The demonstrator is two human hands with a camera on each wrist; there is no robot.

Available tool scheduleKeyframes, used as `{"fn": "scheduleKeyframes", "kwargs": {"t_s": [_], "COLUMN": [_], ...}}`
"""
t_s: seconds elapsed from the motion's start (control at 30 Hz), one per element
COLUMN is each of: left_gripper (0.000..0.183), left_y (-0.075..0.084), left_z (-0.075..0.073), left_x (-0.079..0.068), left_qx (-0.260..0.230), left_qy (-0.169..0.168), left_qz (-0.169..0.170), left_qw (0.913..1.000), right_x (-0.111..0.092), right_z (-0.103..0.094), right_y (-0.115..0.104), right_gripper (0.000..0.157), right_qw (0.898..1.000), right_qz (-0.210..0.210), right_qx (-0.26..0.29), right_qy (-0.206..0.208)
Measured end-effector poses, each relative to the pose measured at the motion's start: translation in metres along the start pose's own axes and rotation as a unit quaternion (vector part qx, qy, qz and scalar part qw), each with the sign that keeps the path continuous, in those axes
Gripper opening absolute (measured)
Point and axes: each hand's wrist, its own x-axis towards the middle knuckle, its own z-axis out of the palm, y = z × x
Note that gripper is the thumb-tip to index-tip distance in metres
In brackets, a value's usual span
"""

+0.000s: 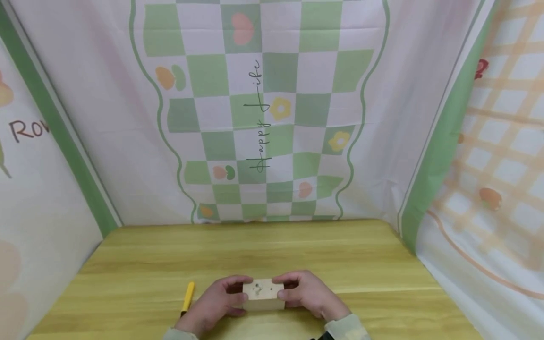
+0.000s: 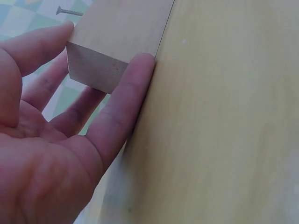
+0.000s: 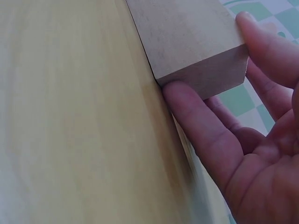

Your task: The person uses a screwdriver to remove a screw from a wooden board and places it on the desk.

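A pale wooden block (image 1: 264,304) sits on the table close to its near side, with small holes in its upper face. At the block's left end, my left hand (image 1: 216,302) grips it between thumb and fingers. Its right end is held the same way by my right hand (image 1: 312,295). In the left wrist view a metal screw (image 2: 70,11) stands out from the block's holed face. The right wrist view has the fingers (image 3: 201,121) against the block's end, with no screw visible there.
Left of my left hand lies a slim tool with a yellow handle (image 1: 188,296); its black lower part is partly hidden by the hand. The wood-grain table (image 1: 255,248) ends at a checked cloth (image 1: 263,118) behind, and more printed cloths hang on both sides.
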Motion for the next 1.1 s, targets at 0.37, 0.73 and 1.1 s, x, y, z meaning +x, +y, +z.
{"fn": "scheduleKeyframes", "kwargs": {"t_s": [0.37,0.73,1.1], "left_gripper": [0.044,0.042,0.041], "left_y": [0.005,0.005,0.004], "left_z": [-0.001,-0.001,-0.001], "left_x": [-0.001,0.002,-0.001], "left_qx": [-0.017,-0.022,-0.027], "left_qy": [0.006,0.012,0.008], "left_qz": [0.007,-0.009,-0.013], "left_qw": [0.9998,0.9997,0.9995], "right_x": [-0.013,-0.011,0.004], "right_z": [-0.015,0.011,0.034], "right_y": [-0.040,-0.062,-0.046], "right_gripper": [0.055,0.041,0.031], "right_qw": [0.995,0.983,0.982], "right_qz": [-0.066,-0.132,-0.114], "right_qx": [-0.034,-0.128,-0.154], "right_qy": [0.060,0.028,0.005]}}
